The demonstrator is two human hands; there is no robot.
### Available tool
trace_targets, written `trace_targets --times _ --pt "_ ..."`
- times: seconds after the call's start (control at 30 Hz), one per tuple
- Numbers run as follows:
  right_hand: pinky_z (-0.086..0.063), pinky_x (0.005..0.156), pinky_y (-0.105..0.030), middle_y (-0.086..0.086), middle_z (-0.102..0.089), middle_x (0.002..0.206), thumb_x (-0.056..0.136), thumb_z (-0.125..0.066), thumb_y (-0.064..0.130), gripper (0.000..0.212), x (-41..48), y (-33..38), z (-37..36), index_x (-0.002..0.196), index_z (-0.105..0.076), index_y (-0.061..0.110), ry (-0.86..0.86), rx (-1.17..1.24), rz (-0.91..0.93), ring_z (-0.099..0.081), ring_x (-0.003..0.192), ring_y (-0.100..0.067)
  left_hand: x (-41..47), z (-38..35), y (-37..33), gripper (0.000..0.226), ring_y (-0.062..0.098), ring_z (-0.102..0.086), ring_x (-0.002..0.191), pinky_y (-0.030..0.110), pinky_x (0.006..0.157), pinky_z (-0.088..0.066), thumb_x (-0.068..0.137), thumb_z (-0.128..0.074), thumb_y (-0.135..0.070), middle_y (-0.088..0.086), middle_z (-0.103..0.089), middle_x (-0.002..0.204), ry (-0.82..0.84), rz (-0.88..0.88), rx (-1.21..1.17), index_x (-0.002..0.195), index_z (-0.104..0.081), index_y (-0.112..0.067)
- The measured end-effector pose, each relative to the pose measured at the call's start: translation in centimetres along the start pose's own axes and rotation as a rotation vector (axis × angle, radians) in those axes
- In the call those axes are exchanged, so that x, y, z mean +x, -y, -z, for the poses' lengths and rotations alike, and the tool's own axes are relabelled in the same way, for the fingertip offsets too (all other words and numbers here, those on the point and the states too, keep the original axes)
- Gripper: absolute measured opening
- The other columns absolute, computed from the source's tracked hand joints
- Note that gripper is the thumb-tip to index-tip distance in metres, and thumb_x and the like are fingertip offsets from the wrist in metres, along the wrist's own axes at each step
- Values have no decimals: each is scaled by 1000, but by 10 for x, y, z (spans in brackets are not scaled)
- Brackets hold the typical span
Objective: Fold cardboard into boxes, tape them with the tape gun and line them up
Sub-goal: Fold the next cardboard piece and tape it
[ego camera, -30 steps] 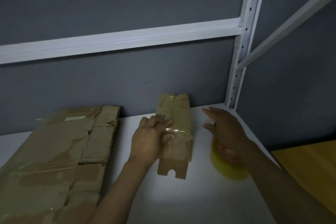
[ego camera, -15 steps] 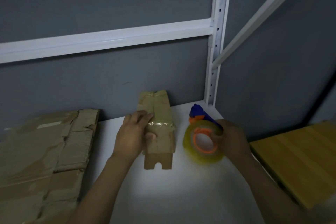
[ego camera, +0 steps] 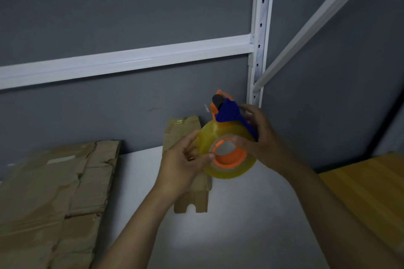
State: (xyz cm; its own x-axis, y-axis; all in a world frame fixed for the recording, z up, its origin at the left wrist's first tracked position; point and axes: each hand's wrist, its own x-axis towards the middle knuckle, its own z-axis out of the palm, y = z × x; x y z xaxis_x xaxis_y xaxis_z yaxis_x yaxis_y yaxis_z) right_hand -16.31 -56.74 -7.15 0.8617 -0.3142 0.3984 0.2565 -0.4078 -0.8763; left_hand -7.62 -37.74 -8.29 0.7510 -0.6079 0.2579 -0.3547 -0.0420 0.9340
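I see a white shelf (ego camera: 240, 229) under a grey wall, with flat cardboard (ego camera: 50, 192) lying at 9 o'clock. Above mid-shelf both hands hold the tape gun (ego camera: 225, 130) in the air. The left hand (ego camera: 183, 166) pinches the roll's 9 o'clock edge, thumb on the orange hub; the right hand (ego camera: 260, 137) curls round the blue frame at 3 o'clock, thumb inside the hub. Beyond them at 12 o'clock, a taped cardboard strip (ego camera: 181, 129), half hidden by the left hand, reaches the wall.

I log the tape gun (ego camera: 227, 116) as a blue body with an orange hub; tape roll (ego camera: 227, 173) translucent yellow. Small cardboard (ego camera: 181, 129) and flattened cardboard (ego camera: 54, 192), lower left: plain brown. Tabletop (ego camera: 240, 225) white, wall (ego camera: 131, 6) dark grey, rack frame (ego camera: 131, 59) white. Board (ego camera: 371, 192), lower right: yellow woodgrain.
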Motion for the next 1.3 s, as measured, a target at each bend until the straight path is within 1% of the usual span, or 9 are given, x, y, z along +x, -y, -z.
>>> trace_targets --times 0.07,0.13,0.2,0.27,0.43,0.57,0.87,1.0,1.3 --pt "-50 76 -15 34 -56 115 69 -72 44 61 4 4 -2 119 -43 64 55 15 35 -59 105 2 -2 1 1 63 -1 -66 100 13 78 -51 82 -70 -4 -18 -68 111 41 26 -64 138 -45 -20" --pt "-48 79 -13 33 -57 118 68 -74 43 64 7 5 -4 124 -45 54 49 7 72 -58 108 3 -3 4 -6 50 -5 -63 104 11 78 -50 86 -63 -21 -17 -64 116 36 27 -57 134 -49 -24" --pt "-47 80 -10 38 -55 116 67 -77 38 66 7 5 -5 124 -46 50 48 -42 94 -56 108 8 -1 9 -16 40 0 -66 97 14 75 -51 80 -51 -50 -15 -70 102 -90 62 -47 113 -66 -31" --pt "-47 80 -9 39 -53 117 66 -76 39 66 8 5 -5 123 -45 52 63 -111 109 -55 107 9 8 13 -24 50 12 -68 82 26 71 -51 79 -44 -63 -6 -74 85 -176 183 -162 95 -72 -25" --pt "-47 80 -11 30 -52 117 64 -72 54 68 11 3 -6 124 -41 60 110 -274 133 -54 106 3 21 16 -33 27 11 -49 52 22 50 -39 93 -59 -15 2 -61 58 -163 324 -332 68 -68 -12" --pt "-48 80 -21 21 -54 110 68 -72 53 67 11 2 1 125 -38 63 134 -441 181 -55 99 -2 24 23 -27 24 8 -46 47 21 49 -42 88 -60 -3 2 -62 56 -183 343 -319 65 -66 -9" --pt "-37 74 -12 21 -43 110 77 -67 57 67 22 12 16 127 -23 63 296 -906 146 -42 94 1 21 57 -2 19 10 -40 46 20 47 -42 88 -58 -4 4 -52 56 -339 396 -226 70 -59 -7" --pt "-39 76 -15 18 -43 110 80 -63 57 68 27 11 5 133 -20 61 392 -909 114 -43 94 0 15 64 16 9 14 -43 54 27 57 -41 87 -58 -4 4 -55 59 -394 441 -174 80 -64 -4" --pt "-38 81 -18 10 -44 131 83 -60 59 74 32 7 -17 145 -22 47 490 -1035 120 -45 113 -7 12 67 46 22 19 -44 59 33 65 -41 86 -62 -6 8 -54 60 -474 532 -133 65 -63 -4"
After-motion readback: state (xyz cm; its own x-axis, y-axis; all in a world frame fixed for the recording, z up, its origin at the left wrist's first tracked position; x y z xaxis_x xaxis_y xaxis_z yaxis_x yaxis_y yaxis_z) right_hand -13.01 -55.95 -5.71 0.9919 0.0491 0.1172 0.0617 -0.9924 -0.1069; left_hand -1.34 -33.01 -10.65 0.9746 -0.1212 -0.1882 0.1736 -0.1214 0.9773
